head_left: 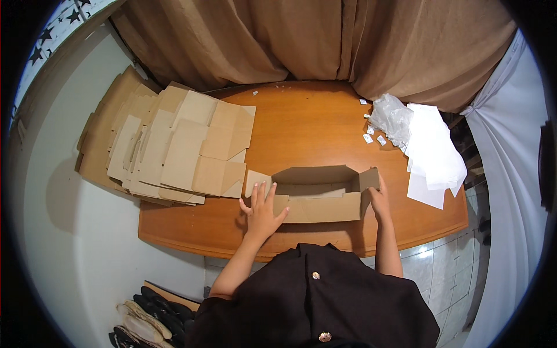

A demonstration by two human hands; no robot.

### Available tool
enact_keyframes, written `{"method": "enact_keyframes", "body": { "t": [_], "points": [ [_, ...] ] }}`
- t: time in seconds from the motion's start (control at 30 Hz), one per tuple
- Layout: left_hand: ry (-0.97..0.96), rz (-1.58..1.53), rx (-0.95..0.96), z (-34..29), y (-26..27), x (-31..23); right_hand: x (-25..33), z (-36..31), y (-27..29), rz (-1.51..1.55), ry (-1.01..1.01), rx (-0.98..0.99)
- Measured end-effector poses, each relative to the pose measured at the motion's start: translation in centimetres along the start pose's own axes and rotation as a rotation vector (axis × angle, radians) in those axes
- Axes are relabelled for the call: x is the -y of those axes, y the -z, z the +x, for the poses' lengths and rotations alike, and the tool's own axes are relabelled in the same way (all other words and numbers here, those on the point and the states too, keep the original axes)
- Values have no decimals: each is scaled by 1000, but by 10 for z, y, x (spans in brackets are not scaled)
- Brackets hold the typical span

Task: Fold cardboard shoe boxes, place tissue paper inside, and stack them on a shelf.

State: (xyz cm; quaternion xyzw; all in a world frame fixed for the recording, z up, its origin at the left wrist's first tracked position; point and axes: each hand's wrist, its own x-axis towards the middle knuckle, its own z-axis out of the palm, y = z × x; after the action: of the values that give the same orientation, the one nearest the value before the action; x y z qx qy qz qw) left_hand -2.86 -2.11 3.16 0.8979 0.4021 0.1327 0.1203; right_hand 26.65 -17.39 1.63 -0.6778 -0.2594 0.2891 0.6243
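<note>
One wooden table (301, 127) bears one open box (325, 211), left hand (263, 211) spread against it, right hand (380, 200) pinching one flap (366, 179).

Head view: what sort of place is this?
Probably a room in a home, used as a workspace: a wooden table with a stack of flat cardboard, a brown curtain behind it, and what looks like footwear at lower left.

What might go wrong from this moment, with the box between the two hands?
The cardboard box is open on top, its end flaps sticking out at the left hand and right hand; a hard push might bend them. The uneven stack of flat cardboard is close on the left, so an elbow could disturb it. Loose white sheets at the right edge of the table might slide off.
</note>
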Motion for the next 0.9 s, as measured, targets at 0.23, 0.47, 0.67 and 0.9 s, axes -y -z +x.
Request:
{"method": "enact_keyframes", "body": {
  "t": [0.23, 0.47, 0.67, 0.9],
  "points": [
    [193, 2, -50, -5, -18, -1, 7, -10, -14, -182, 100, 115],
    [189, -530, -555, -10, -49, 18, -29, 3, -20, -227, 164, 86],
    [-136, -343, -223, -20, -36, 21, -14, -7, -41, -715, 285, -83],
    [-195, -235, -62, -23, -26, 15, -11, -11, -47, -724, 387, -175]
  ]
}}
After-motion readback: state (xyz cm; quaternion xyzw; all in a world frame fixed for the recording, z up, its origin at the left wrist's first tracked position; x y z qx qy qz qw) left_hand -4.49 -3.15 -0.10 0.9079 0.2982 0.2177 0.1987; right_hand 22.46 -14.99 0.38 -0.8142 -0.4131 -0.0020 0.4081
